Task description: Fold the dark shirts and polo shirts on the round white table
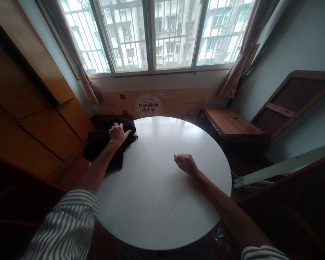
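A crumpled heap of black cloth (97,142), whose kind I cannot make out, lies at the far left of the round white table (154,202), partly over its edge. My left hand (119,133) rests on top of it, fingers curled into the cloth and thumb sticking out to the right. The fingertips are hidden by the folds. Right of the table's middle, my right hand (186,163) is closed in a loose fist just over or on the tabletop, apart from the cloth. Nothing shows in its fingers.
Behind the table, a printed panel (176,101) stands below a barred window (151,68). A low wooden table (233,121) and a leaning framed board (289,97) are at the right. Wooden cabinets (40,141) line the left. Something clear (219,235) lies below the table's front right edge.
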Tool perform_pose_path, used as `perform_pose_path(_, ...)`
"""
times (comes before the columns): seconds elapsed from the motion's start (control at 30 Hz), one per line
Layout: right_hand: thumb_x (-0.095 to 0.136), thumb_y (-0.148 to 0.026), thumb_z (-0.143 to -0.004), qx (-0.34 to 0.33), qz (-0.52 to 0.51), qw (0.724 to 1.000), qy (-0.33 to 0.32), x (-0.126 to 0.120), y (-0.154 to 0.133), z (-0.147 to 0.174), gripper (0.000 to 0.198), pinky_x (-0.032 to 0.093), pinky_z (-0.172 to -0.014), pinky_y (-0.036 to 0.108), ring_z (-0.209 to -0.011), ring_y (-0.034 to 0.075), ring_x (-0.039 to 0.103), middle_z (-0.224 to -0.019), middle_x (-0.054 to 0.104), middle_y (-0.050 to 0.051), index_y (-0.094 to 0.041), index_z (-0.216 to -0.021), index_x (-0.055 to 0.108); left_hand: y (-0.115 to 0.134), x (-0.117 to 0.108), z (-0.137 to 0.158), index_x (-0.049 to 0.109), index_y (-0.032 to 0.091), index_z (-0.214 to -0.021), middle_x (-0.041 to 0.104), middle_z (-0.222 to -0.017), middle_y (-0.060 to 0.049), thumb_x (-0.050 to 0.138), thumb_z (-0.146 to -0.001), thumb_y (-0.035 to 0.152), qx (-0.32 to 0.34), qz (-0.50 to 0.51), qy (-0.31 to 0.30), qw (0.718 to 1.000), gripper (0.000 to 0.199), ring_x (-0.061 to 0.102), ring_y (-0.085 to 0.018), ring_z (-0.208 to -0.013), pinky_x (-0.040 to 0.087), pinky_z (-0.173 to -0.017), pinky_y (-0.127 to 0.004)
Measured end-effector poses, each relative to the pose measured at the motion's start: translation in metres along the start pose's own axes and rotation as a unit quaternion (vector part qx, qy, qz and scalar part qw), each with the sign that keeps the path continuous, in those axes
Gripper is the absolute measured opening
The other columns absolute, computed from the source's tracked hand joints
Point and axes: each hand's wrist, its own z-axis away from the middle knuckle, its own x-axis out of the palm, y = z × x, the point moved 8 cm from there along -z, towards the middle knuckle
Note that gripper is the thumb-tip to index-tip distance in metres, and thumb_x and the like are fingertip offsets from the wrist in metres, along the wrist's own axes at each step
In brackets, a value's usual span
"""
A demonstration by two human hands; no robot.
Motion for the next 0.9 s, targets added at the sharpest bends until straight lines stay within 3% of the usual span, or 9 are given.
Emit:
perform_pose_path(0.1,0.039,-0.044,-0.096,0.004,-0.007,1.0,0.004,-0.001,0.0,-0.001,0.053,0.022,-0.052,0.028,-0.048,0.011,0.024,-0.047,0.032,-0.002,-0.022,-0.05,0.026,-0.014,0.004,-0.023,0.069,0.011,-0.088,0.066,-0.108,-0.02,0.056,-0.089,0.032,-0.013,-0.009,-0.043,0.999,0.025,0.064,-0.035,-0.099,0.048,-0.09,-0.045)
perform_pose_path(0.23,0.04,-0.045,-0.095,0.012,-0.015,1.0,0.009,-0.002,0.0,-0.002,0.054,0.022,-0.051,0.029,-0.047,0.011,0.023,-0.046,0.032,-0.002,-0.023,-0.049,0.026,-0.024,-0.025,-0.049,0.069,0.008,-0.093,0.067,-0.104,-0.017,0.049,-0.094,0.029,-0.039,0.043,0.031,0.998,0.029,0.063,-0.031,-0.103,0.047,-0.095,-0.043)
perform_pose_path(0.43,0.042,-0.044,-0.094,0.015,-0.027,0.999,0.008,-0.001,0.004,-0.002,0.053,0.021,-0.051,0.029,-0.047,0.01,0.022,-0.047,0.028,-0.003,-0.022,-0.049,0.026,0.009,-0.137,-0.072,0.064,0.009,-0.095,0.063,-0.103,-0.013,0.037,-0.104,0.027,0.001,0.147,0.27,0.952,0.033,0.059,-0.024,-0.11,0.042,-0.104,-0.04)
perform_pose_path(0.57,0.047,-0.051,-0.093,0.05,-0.07,0.996,0.024,-0.001,0.014,-0.004,0.056,0.028,-0.051,0.027,-0.048,0.01,0.025,-0.047,0.03,-0.004,-0.022,-0.048,0.03,0.064,-0.197,-0.049,0.06,0.005,-0.095,0.056,-0.1,-0.008,0.022,-0.109,0.04,0.099,0.175,0.321,0.925,0.053,0.057,-0.023,-0.112,0.042,-0.1,-0.044)
perform_pose_path(0.67,0.053,-0.065,-0.087,0.136,-0.198,0.971,0.02,0.0,0.027,-0.005,0.049,0.042,-0.054,0.027,-0.055,0.013,0.047,-0.061,0.053,0.001,-0.02,-0.067,0.055,0.107,-0.192,-0.006,0.065,0.009,-0.1,0.055,-0.095,-0.003,0.027,-0.107,0.048,0.201,0.274,0.236,0.91,0.055,0.061,-0.02,-0.103,0.047,-0.095,-0.04)
perform_pose_path(0.7,0.052,-0.07,-0.085,0.171,-0.262,0.95,0.005,0.003,0.031,-0.005,0.051,0.047,-0.056,0.028,-0.062,0.016,0.056,-0.073,0.063,0.003,-0.02,-0.086,0.063,0.122,-0.18,0.014,0.068,0.013,-0.102,0.056,-0.092,-0.002,0.035,-0.105,0.05,0.24,0.315,0.18,0.901,0.05,0.062,-0.018,-0.096,0.049,-0.09,-0.037)
perform_pose_path(0.77,0.037,-0.078,-0.087,0.227,-0.392,0.891,-0.041,0.012,0.032,-0.002,0.07,0.055,-0.06,0.034,-0.078,0.022,0.067,-0.102,0.07,0.009,-0.024,-0.129,0.053,0.15,-0.139,0.06,0.074,0.02,-0.104,0.058,-0.083,-0.002,0.048,-0.1,0.051,0.325,0.387,0.01,0.863,0.041,0.062,-0.016,-0.079,0.052,-0.076,-0.03)
perform_pose_path(0.83,0.018,-0.078,-0.091,0.256,-0.461,0.847,-0.073,0.017,0.029,0.002,0.079,0.059,-0.068,0.041,-0.09,0.026,0.07,-0.12,0.068,0.012,-0.027,-0.147,0.037,0.173,-0.088,0.121,0.076,0.021,-0.106,0.059,-0.076,-0.003,0.053,-0.097,0.05,0.401,0.422,-0.227,0.781,0.038,0.059,-0.014,-0.066,0.05,-0.062,-0.027)
perform_pose_path(0.9,0.025,-0.077,-0.091,0.273,-0.448,0.847,-0.081,0.018,0.031,0.005,0.078,0.059,-0.077,0.043,-0.097,0.027,0.07,-0.124,0.067,0.012,-0.027,-0.148,0.038,0.175,-0.048,0.184,0.076,0.019,-0.108,0.067,-0.081,-0.005,0.056,-0.097,0.046,0.435,0.421,-0.421,0.675,0.036,0.063,-0.015,-0.068,0.05,-0.061,-0.025)
